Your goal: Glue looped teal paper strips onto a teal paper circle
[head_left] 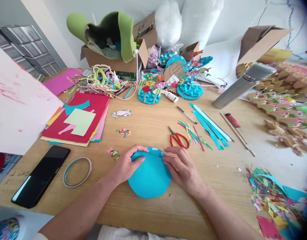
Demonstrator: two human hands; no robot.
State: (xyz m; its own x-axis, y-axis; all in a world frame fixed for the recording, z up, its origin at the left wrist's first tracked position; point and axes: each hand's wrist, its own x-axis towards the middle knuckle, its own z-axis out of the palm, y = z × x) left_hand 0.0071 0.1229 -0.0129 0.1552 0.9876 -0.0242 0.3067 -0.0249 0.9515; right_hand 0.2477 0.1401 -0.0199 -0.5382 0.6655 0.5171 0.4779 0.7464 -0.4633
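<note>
A round blue paper disc [150, 178] lies on the wooden table close to the front edge. Along its far edge runs a raised blue strip with small pale patches on it. My left hand [130, 163] grips the disc's upper left edge between thumb and fingers. On the upper right, my right hand [182, 165] pinches the same edge with thumb and forefinger. Red-handled scissors [179, 139] rest just beyond my right hand. Small piles of coloured paper bits [123, 133] lie beyond my left hand.
At left are a black phone [40, 176], a tape roll [77, 172] and stacked coloured paper [74, 123]. Blue strips [210, 125] and a steel flask [243, 86] stand at right, with paper scraps [273, 196] nearer. Boxes and finished paper crafts line the back.
</note>
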